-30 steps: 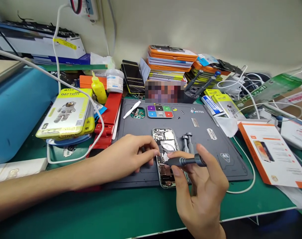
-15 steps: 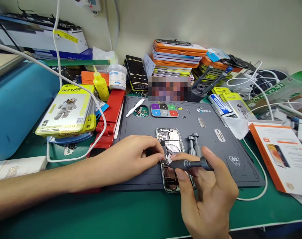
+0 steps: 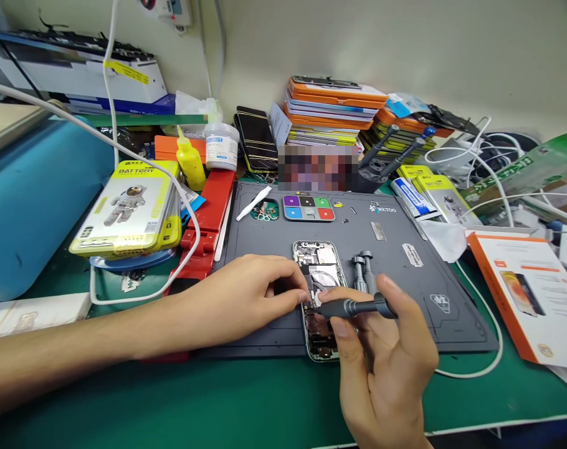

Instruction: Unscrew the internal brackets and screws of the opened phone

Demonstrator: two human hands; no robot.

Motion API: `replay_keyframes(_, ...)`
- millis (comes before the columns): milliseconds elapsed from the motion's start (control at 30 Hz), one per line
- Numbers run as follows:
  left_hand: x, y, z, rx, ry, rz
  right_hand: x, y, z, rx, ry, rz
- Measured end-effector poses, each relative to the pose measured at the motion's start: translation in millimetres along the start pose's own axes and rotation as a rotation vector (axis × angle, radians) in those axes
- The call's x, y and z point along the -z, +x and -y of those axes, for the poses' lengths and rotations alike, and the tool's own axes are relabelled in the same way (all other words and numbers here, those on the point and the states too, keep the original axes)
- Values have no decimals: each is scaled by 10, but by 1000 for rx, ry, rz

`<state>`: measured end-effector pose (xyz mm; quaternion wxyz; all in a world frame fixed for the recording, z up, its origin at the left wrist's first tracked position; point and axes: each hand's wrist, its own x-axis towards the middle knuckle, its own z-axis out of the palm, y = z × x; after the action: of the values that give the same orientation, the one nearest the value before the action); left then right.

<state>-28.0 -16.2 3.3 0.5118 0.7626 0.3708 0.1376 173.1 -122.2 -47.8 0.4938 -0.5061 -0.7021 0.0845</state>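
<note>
Fingers of the right hand (image 3: 386,368) pinch a dark screwdriver (image 3: 353,307) near the front edge of the bench, thumb and forefinger closed round its shaft, its tip lying over the opened phone (image 3: 319,299). The left hand (image 3: 246,296) comes in from the left with its forearm across the green bench mat (image 3: 218,405), fingers curled and pressed together, their tips touching the phone's left edge. The phone lies face-open on the grey work mat (image 3: 405,293), its inner boards and a round silver part exposed, its lower end nearest the person. Just to its right, on the same mat, two more screwdrivers (image 3: 362,271) lie side by side.

Farther back on the grey mat sit a tray of coloured squares (image 3: 308,207), a small round dish of bits (image 3: 263,212) and a white pry tool (image 3: 253,202). To the left, a red clamp (image 3: 209,218) lies along the mat's edge, with a yellow battery box (image 3: 129,209) resting on a stack beside it and a white cable (image 3: 124,156) looping over it. To the right lies an orange-edged leaflet (image 3: 526,293). Against the wall stand a yellow bottle (image 3: 190,163), a white jar (image 3: 221,146) and a pile of orange and yellow boxes (image 3: 334,115).
</note>
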Motion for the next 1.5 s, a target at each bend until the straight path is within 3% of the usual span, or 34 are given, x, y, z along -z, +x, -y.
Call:
replay_keyframes(367, 8, 13, 20, -21, 25, 4, -16, 19, 25, 99, -185, -42)
replay_keyframes(600, -3, 15, 45, -43, 25, -1, 34, 0, 36, 78, -64, 12)
replay_keyframes(767, -3, 1, 52, -88, 33, 3, 29, -2, 31, 157, -83, 15)
replay_keyframes(967, 7, 12, 42, -111, 38, 54, 8, 25, 77, 33, -136, -78)
replay_keyframes(1167, 9, 14, 61, -107, 34, 69, 19, 105, 144, -127, 113, -120)
replay_keyframes(1333, 14, 8, 68, -84, 38, 86, 40, 142, 177, -124, 167, -157)
replay_keyframes(1500, 13, 2, 46, -86, 39, 73, 20, 109, 141, -61, 50, -238)
